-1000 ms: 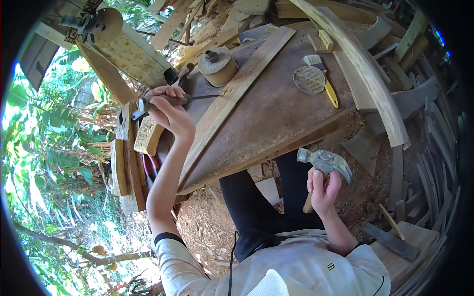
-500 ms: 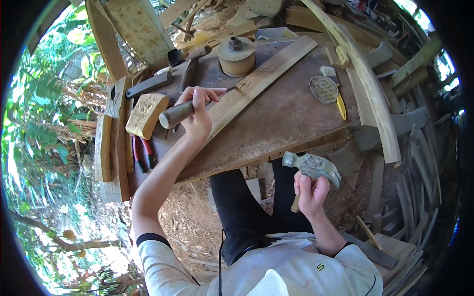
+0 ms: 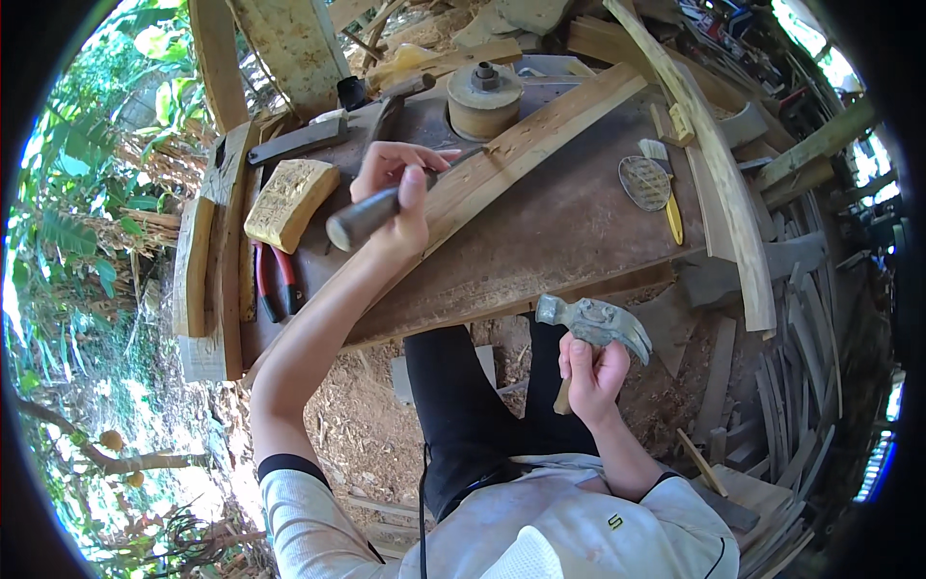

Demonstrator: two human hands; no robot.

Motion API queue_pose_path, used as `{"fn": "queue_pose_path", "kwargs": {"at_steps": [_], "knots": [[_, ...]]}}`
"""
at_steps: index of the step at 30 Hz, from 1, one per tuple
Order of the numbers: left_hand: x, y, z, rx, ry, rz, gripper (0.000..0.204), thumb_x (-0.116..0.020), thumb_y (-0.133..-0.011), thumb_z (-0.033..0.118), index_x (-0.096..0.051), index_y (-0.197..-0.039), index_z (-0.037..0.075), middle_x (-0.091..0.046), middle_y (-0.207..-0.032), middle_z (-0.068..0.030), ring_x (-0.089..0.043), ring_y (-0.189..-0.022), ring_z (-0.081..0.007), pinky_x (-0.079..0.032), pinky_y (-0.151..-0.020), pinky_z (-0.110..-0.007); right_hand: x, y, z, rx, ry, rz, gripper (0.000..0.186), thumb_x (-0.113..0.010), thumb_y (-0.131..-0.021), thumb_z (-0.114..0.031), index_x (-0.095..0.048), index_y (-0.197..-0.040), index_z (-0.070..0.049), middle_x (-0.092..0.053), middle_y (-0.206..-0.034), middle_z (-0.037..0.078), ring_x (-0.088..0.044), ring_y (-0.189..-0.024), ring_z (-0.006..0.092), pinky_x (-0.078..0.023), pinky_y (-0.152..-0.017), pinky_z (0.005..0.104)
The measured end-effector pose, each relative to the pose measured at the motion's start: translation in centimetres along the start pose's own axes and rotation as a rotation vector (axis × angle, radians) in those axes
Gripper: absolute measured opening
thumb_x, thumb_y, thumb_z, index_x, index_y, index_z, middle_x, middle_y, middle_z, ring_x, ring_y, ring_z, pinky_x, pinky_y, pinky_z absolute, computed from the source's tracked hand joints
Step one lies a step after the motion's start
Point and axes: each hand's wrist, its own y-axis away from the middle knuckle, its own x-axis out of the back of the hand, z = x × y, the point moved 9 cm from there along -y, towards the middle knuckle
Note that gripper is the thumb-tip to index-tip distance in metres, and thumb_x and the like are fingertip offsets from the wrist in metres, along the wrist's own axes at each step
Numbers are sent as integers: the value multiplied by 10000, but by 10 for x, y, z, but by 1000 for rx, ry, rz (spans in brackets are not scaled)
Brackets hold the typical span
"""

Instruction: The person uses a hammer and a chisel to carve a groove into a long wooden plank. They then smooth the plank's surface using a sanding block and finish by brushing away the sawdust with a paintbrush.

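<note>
My left hand (image 3: 400,198) is closed round a chisel, its thick round wooden handle (image 3: 365,218) angled down toward me. The chisel's thin blade reaches up to a notch (image 3: 490,150) cut in a long wooden board (image 3: 559,121), at or just above the wood. That board slants across the workbench (image 3: 559,207). Lower right, in front of my right thigh, my right hand (image 3: 592,374) grips a claw hammer (image 3: 596,322) close under its worn metal head. The hammer is held off the bench, its claw pointing right.
On the bench's left lie a wooden block (image 3: 292,203), red-handled pliers (image 3: 277,280) and a dark bar (image 3: 297,141). Behind the board stands a round wooden piece with a nut (image 3: 484,100). A brush (image 3: 672,212) and wire-mesh oval (image 3: 643,183) lie right, near a long curved pole (image 3: 738,193).
The view has shifted slightly, so the bench sits a little higher and its board further right. My left hand has tilted the chisel's handle slightly toward me. The hammer stays in my right hand.
</note>
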Motion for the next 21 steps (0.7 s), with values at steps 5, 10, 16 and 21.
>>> {"fn": "queue_pose_path", "kwargs": {"at_steps": [5, 10, 16, 21], "knots": [[-23, -5, 16, -167, -713, -398, 294, -752, -881, 180, -598, -1082, 30, -621, -814, -142, -655, -689, -216, -519, -627, -321, 9, 3, -3, 23, 43, 27, 147, -561, -1099, -149, -531, -1049, -14, -582, -762, 51, -512, -557, 69, -413, -477, 227], [-11, 7, 14, 91, -656, -409, 272, -818, -846, 52, -633, -1043, 18, -618, -761, -29, -604, -647, -86, -468, -608, -224, 24, 11, 0, 25, 97, 63, 144, -558, -1098, -138, -536, -1022, -16, -579, -759, 40, -507, -556, 62, -411, -476, 223], [15, 33, 12, 212, -606, -318, 272, -770, -914, 42, -686, -1168, -10, -680, -1004, -76, -686, -852, -92, -537, -726, -234, 37, 15, 12, -26, 128, 64, 170, -564, -1096, -142, -510, -982, -29, -591, -775, 53, -522, -569, 66, -420, -495, 217], [22, 53, -3, 461, -509, -319, 348, -677, -996, 69, -638, -1330, -23, -720, -898, -57, -676, -705, -80, -541, -654, -233, 37, 19, 17, -53, 96, 61, 174, -564, -1101, -161, -514, -1004, -26, -592, -780, 53, -518, -562, 66, -419, -490, 220]]}}
